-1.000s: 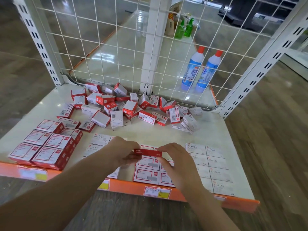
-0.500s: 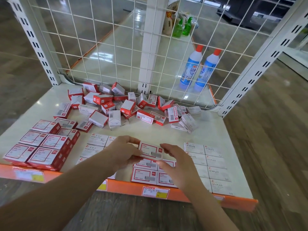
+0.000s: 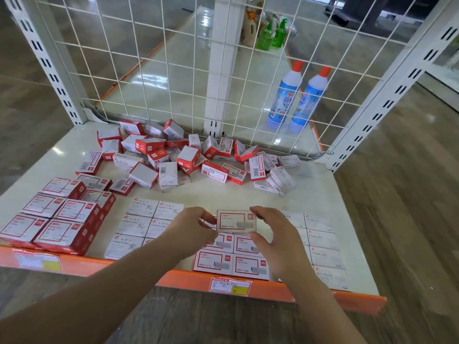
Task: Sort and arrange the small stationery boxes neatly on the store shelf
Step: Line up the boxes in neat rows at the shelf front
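A small white box with a red border (image 3: 236,220) lies face up at the back of a neat group of like boxes (image 3: 231,265) on the white shelf (image 3: 223,194). My left hand (image 3: 191,232) pinches its left edge. My right hand (image 3: 270,234) pinches its right edge between thumb and fingers. Behind the hands, a loose heap of red and white boxes (image 3: 188,157) lies jumbled. Sorted groups sit along the front: red boxes stacked two high (image 3: 62,219) at left, white paper-clip boxes (image 3: 141,224), and white staples boxes (image 3: 320,244) at right.
A white wire grid (image 3: 149,70) backs the shelf, with slotted uprights at both sides. Two blue bottles (image 3: 285,95) stand behind the grid. The shelf's orange front lip (image 3: 186,279) carries price labels. Bare shelf shows between the heap and the sorted rows.
The box was held on edge a second ago; both hands have turned it face up and lowered it behind the red-bordered group.
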{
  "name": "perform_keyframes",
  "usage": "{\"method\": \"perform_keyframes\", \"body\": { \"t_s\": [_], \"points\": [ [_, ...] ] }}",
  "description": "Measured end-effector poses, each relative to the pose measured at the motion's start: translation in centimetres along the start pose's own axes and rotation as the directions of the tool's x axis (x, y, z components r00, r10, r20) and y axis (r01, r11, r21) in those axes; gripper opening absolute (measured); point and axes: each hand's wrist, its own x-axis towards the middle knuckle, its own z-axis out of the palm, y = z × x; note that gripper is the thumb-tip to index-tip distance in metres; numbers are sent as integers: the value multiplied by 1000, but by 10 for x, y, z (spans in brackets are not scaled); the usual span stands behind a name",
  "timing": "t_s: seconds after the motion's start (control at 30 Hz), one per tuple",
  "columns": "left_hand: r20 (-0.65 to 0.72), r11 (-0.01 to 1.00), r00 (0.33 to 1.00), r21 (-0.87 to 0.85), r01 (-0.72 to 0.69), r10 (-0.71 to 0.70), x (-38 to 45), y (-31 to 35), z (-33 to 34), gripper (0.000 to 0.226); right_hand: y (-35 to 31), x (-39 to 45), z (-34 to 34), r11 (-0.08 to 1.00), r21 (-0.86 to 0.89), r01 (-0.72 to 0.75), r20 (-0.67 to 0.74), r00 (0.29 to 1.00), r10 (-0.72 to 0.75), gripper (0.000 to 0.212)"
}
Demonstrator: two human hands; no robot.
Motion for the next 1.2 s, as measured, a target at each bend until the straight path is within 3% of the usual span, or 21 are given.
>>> {"method": "perform_keyframes", "body": {
  "t_s": [0.27, 0.37, 0.5, 0.67, 1.2],
  "points": [
    [3, 999, 1000, 44, -16, 16, 5, -3, 5, 13, 6, 2, 2, 1000, 14, -26, -10, 1000, 26, 42],
    [-20, 980, 997, 185, -75, 80, 7, -4, 10, 20, 14, 3, 0, 995, 18, -95, -31, 995, 96, 41],
    [18, 874, 984, 456, -166, 178, 5, -8, 16, 36, 26, 7, -1, 987, -11, -158, -52, 986, 157, 40],
    [139, 631, 969, 738, -239, 204, 8, -12, 21, 54, 33, 12, 2, 986, -41, -160, -10, 987, 160, 42],
    [87, 693, 968, 684, -229, 234, 19, -17, 24, 49, 39, 38, 3, 987, -158, -29, 159, 986, 54, 31]
  ]
}}
